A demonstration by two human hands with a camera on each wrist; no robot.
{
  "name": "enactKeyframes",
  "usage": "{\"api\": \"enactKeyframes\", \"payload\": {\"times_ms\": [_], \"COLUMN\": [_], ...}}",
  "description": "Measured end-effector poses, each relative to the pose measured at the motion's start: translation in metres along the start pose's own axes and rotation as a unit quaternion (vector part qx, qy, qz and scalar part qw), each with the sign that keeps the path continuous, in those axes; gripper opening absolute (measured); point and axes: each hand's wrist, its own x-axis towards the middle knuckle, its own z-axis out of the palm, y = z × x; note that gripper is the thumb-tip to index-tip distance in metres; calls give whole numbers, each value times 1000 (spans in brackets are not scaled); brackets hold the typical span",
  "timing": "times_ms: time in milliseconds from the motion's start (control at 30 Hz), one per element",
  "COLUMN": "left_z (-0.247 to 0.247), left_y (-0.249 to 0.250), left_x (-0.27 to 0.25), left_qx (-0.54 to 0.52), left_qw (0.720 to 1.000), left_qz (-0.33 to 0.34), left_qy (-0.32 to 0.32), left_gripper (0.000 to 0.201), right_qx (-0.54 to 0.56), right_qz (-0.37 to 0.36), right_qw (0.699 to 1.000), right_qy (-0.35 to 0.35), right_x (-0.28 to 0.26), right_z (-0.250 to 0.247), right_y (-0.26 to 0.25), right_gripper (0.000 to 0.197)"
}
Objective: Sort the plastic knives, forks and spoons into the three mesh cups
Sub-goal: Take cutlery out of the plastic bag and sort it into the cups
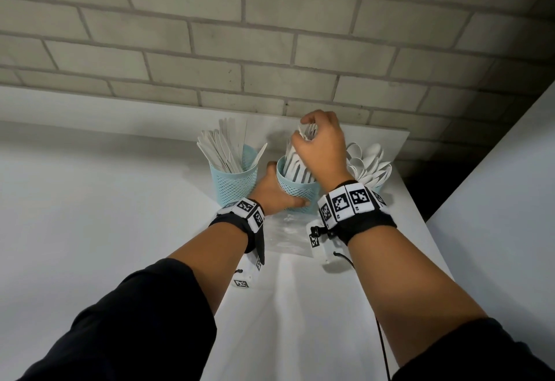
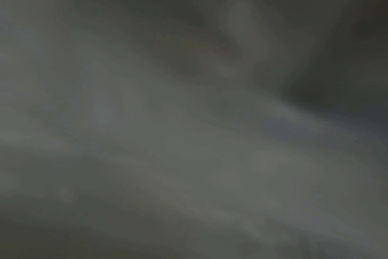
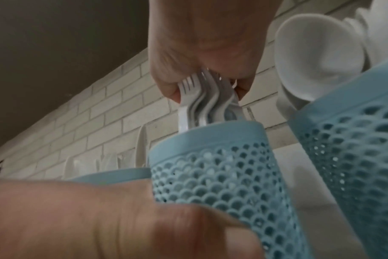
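Note:
Three light-blue mesh cups stand in a row by the brick wall. The left cup [image 1: 234,182] holds white knives [image 1: 223,146]. My left hand [image 1: 274,193] wraps round the middle cup [image 1: 295,193], thumb across its front. Above that cup my right hand [image 1: 319,146] grips a bundle of white forks [image 3: 207,98] by their tine ends, handles down inside the middle cup [image 3: 213,168]. The right cup [image 3: 352,140] is full of white spoons [image 1: 368,164]. The left wrist view is dark and blurred.
A crumpled clear plastic bag [image 1: 286,235] lies on the white table [image 1: 300,305] just in front of the cups. The table's right edge runs close beside the spoon cup. The brick wall [image 1: 270,50] stands right behind the cups.

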Motion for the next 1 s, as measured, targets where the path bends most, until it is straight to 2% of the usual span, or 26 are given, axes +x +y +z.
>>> {"api": "enactKeyframes", "payload": {"times_ms": [133, 200, 300, 367, 433, 500, 600, 667, 733, 800, 867, 933, 1000], "left_z": [0, 0, 1, 1, 2, 3, 3, 2, 0, 1, 0, 1, -1], "left_y": [0, 1, -3, -5, -5, -7, -5, 0, 3, 1, 6, 4, 5], "left_x": [0, 0, 2, 4, 4, 6, 6, 3, 1, 1, -3, -3, -4], "left_qx": [-8, -13, -18, -18, -15, -15, -15, -6, 1, 7, 9, 7, 5], "left_qw": [1000, 1000, 1000, 1000, 1000, 1000, 1000, 1000, 1000, 1000, 1000, 1000, 1000], "left_qz": [-5, -5, 2, -2, -3, -2, 0, 0, -10, -16, -12, -11, -15], "left_qy": [-11, -12, -12, -11, -10, -8, -15, -23, -22, -10, -3, -1, 0], "left_gripper": [111, 118, 122, 122, 120, 121, 124, 128, 126, 124, 130, 127, 125], "right_qx": [-80, -125, -193, -195, -213, -225, -294, -291, -222, -181, -217, -257, -247], "right_qz": [4, 3, -24, -13, -14, -31, -35, -34, -1, 39, 38, 0, -11], "right_qw": [992, 982, 959, 960, 954, 942, 925, 919, 935, 950, 937, 919, 917], "right_qy": [-97, -139, -206, -202, -209, -246, -239, -263, -276, -253, -272, -298, -313], "right_x": [-1, -1, 0, 2, 3, 4, 2, 5, 9, 13, 10, 3, 4], "right_z": [1, 3, 9, 9, 5, 2, -1, -3, -8, -11, -9, -6, -7], "right_y": [1, 4, 8, 10, 11, 11, 11, 7, 0, -3, -2, -1, -2], "right_gripper": [61, 71, 57, 53, 56, 62, 77, 83, 77, 71, 69, 60, 53]}}
